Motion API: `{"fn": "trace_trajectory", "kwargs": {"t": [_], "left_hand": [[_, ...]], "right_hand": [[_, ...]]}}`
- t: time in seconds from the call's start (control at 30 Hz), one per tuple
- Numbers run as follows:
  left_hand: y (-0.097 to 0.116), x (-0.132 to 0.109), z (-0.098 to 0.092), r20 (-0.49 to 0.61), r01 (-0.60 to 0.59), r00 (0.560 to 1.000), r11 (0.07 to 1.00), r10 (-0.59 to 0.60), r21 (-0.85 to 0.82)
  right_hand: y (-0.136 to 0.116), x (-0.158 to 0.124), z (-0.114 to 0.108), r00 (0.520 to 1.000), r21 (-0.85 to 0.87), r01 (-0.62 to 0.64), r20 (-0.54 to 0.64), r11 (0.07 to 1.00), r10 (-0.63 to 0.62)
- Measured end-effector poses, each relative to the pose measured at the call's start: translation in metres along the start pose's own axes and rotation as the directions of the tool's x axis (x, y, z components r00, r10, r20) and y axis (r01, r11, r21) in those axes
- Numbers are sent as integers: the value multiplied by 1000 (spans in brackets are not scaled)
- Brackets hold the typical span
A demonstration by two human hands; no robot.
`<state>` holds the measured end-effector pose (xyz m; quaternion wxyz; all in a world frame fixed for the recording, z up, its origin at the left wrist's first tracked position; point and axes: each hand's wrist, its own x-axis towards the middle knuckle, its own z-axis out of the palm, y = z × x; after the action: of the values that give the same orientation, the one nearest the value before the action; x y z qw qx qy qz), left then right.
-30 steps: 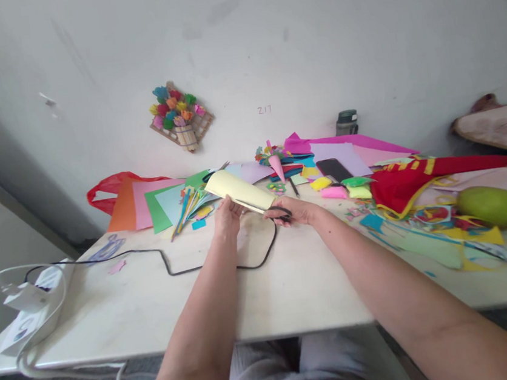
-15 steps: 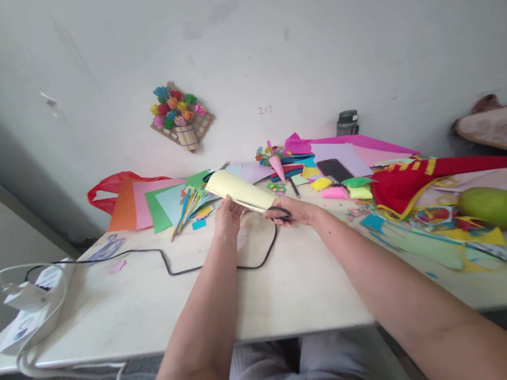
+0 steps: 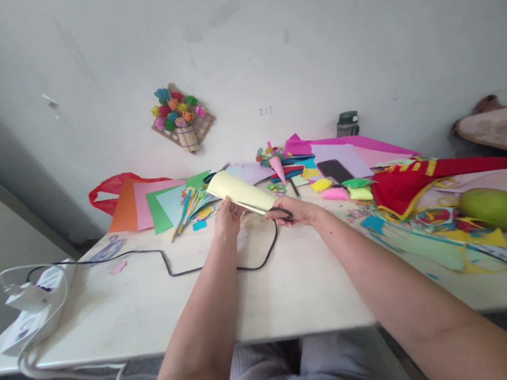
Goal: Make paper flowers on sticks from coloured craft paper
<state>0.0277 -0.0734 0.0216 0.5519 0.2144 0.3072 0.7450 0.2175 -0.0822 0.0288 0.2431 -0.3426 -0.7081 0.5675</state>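
Note:
A pale yellow sheet of paper [image 3: 240, 189], curved along its length, is held above the middle of the table. My left hand [image 3: 229, 216] pinches its lower left edge. My right hand [image 3: 296, 210] is closed round the black handles of a pair of scissors [image 3: 282, 212], whose blades lie along the paper's lower edge. How far the blades are apart I cannot tell. Beneath my hands a black cable [image 3: 262, 266] loops over the table. To the left of the paper lie thin coloured paper strips [image 3: 186, 213] and a small blue paper piece [image 3: 199, 225].
Coloured sheets [image 3: 140, 206] and a red bag [image 3: 103, 195] lie at back left. A phone [image 3: 334, 171], clay packets [image 3: 334, 194], a red cloth [image 3: 404, 188] and paper scraps [image 3: 424, 240] cover the right. A power strip [image 3: 35, 324] sits at the left edge.
Almost nothing differs. The whole view has shifted very slightly; both hands, the paper and the scissors keep nearly the same positions.

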Motion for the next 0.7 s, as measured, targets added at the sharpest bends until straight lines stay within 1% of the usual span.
{"fn": "trace_trajectory", "kwargs": {"t": [0.13, 0.3, 0.47, 0.6, 0.7], "left_hand": [[2, 3, -2, -32, -3, 999, 1000, 3, -5], [1, 3, -2, -6, 7, 1000, 1000, -7, -5], [1, 0, 0, -11, 33, 999, 999, -33, -20], [3, -2, 2, -29, 42, 999, 999, -43, -18], [4, -3, 2, -37, 45, 998, 999, -46, -18]], "right_hand": [[-1, -2, 0, 1000, 2, -3, 13, 1000, 3], [1, -2, 0, 1000, 20, -4, 2, 1000, 4], [4, 1, 1, 1000, 53, -6, -6, 999, 6], [5, 2, 1, 1000, 87, 22, 7, 996, -23], [5, 2, 2, 999, 81, 40, -1, 996, -40]]}}
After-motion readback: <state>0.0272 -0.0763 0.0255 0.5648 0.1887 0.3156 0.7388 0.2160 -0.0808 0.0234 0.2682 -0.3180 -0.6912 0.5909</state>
